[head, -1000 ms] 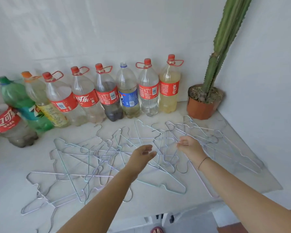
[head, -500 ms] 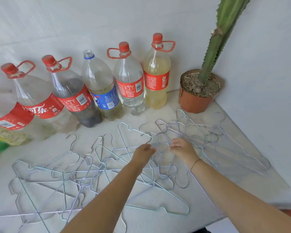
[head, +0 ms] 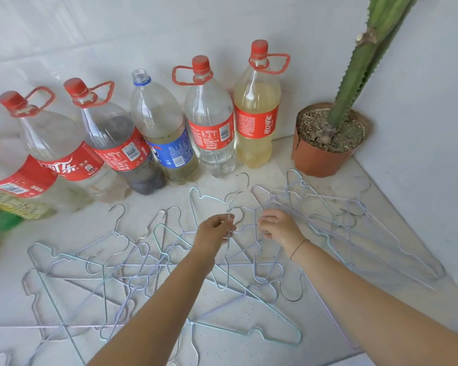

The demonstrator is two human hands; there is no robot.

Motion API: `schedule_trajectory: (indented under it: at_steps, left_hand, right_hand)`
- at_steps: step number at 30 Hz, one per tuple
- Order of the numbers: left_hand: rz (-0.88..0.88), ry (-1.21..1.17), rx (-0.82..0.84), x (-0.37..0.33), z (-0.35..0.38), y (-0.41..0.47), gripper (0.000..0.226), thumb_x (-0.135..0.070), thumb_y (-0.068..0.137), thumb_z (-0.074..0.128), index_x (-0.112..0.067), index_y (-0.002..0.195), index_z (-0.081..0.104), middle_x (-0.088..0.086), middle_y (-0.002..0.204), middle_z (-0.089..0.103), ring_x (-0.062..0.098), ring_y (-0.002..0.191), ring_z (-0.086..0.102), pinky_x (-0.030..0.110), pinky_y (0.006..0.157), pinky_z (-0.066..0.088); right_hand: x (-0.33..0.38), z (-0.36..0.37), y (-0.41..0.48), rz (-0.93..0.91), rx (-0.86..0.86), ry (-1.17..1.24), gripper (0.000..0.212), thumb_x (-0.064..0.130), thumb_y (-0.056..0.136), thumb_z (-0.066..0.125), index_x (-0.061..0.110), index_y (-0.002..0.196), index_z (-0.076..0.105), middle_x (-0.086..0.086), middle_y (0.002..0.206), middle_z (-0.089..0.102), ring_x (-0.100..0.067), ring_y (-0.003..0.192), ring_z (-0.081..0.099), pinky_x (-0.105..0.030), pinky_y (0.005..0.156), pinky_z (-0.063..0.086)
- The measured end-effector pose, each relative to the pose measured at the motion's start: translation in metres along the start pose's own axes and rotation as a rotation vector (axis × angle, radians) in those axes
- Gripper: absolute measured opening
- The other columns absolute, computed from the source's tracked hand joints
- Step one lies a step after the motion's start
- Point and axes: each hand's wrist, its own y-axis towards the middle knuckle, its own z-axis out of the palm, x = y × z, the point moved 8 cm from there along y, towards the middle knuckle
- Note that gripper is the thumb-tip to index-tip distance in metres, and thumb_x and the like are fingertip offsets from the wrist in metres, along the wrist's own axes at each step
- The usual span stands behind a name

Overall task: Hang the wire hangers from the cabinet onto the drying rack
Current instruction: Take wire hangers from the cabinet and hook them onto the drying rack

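Wire hangers (head: pixel 154 262) lie in a tangled spread across the pale speckled worktop (head: pixel 249 350), reaching out to either side of both hands and under both forearms; their coatings read light blue, lilac and bare grey. Left hand (head: pixel 216 232) is closed in a pinch on the neck of one hanger (head: pixel 232 200), whose hook curves up just beyond the fingertips. Right hand (head: pixel 280 227), just beside the left and apart from it, rests palm down on the pile with fingers curled; whether it grips any wire cannot be told. A thin dark band circles the right wrist. Beyond the hands a row of large plastic bottles (head: pixel 209 122) stands against the white wall. Straight ahead of the left hand stands a clear bottle with a red cap, red carry loop and red Coca-Cola label bearing a barcode. Beside it, ahead of the right hand, a bottle of cloudy yellow liquid (head: pixel 257 114) carries the red label with white Chinese Coca-Cola script. Further left, a capless bottle (head: pixel 164 133) has a blue Pepsi label; more red-labelled bottles follow, one holding dark liquid. Small print is not legible. Beyond and to the right of the right hand, a green ribbed cactus (head: pixel 360 62) stands in a terracotta pot (head: pixel 317 159) in the corner.
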Motion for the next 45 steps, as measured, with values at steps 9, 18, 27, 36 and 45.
schedule_trajectory:
  at_steps: [9, 18, 27, 36, 45]
  left_hand:
    - [0.087, -0.011, -0.073, -0.019, -0.037, -0.011, 0.015, -0.009, 0.090, 0.053, -0.015, 0.091, 0.067, 0.002, 0.073, 0.062, 0.013, 0.062, 0.051, 0.021, 0.061, 0.040]
    - [0.144, -0.033, -0.092, -0.031, -0.049, -0.037, 0.018, -0.005, 0.091, 0.050, -0.012, 0.092, 0.067, 0.003, 0.072, 0.061, 0.014, 0.062, 0.049, 0.022, 0.061, 0.039]
    - [0.232, -0.072, -0.222, -0.047, -0.064, -0.103, 0.022, -0.006, 0.092, 0.051, -0.020, 0.084, 0.066, 0.000, 0.071, 0.061, 0.011, 0.059, 0.050, 0.018, 0.053, 0.036]
    - [0.276, -0.123, -0.530, -0.014, -0.089, -0.230, 0.019, -0.007, 0.091, 0.053, -0.020, 0.085, 0.065, -0.002, 0.071, 0.062, 0.010, 0.061, 0.051, 0.017, 0.055, 0.037]
    - [0.246, -0.258, -0.855, 0.061, -0.104, -0.389, 0.020, -0.007, 0.091, 0.053, -0.021, 0.086, 0.066, -0.001, 0.073, 0.062, 0.010, 0.063, 0.052, 0.018, 0.058, 0.038]
  right_hand:
    - [0.002, 0.018, 0.010, 0.102, -0.014, 0.119, 0.029, 0.000, 0.084, 0.057, -0.005, 0.112, 0.054, -0.009, 0.066, 0.047, -0.005, 0.038, 0.054, -0.022, 0.054, 0.038]
    - [0.042, 0.001, -0.021, -0.139, -0.076, 0.138, 0.020, 0.001, 0.081, 0.061, 0.010, 0.097, 0.064, 0.000, 0.061, 0.048, -0.011, 0.052, 0.042, -0.017, 0.043, 0.030]
    - [0.074, 0.017, -0.062, -0.320, 0.080, 0.014, 0.026, -0.004, 0.079, 0.061, 0.018, 0.066, 0.065, 0.013, 0.043, 0.040, -0.003, 0.040, 0.030, -0.013, 0.041, 0.025]
    - [0.073, 0.062, -0.150, -0.358, 0.458, -0.077, 0.003, 0.001, 0.082, 0.063, 0.001, 0.084, 0.064, -0.007, 0.066, 0.059, -0.005, 0.042, 0.037, -0.012, 0.042, 0.032]
    - [0.031, 0.116, -0.276, -0.312, 0.843, -0.220, 0.002, 0.007, 0.083, 0.064, 0.008, 0.081, 0.064, -0.004, 0.063, 0.055, -0.007, 0.045, 0.036, -0.013, 0.042, 0.031]
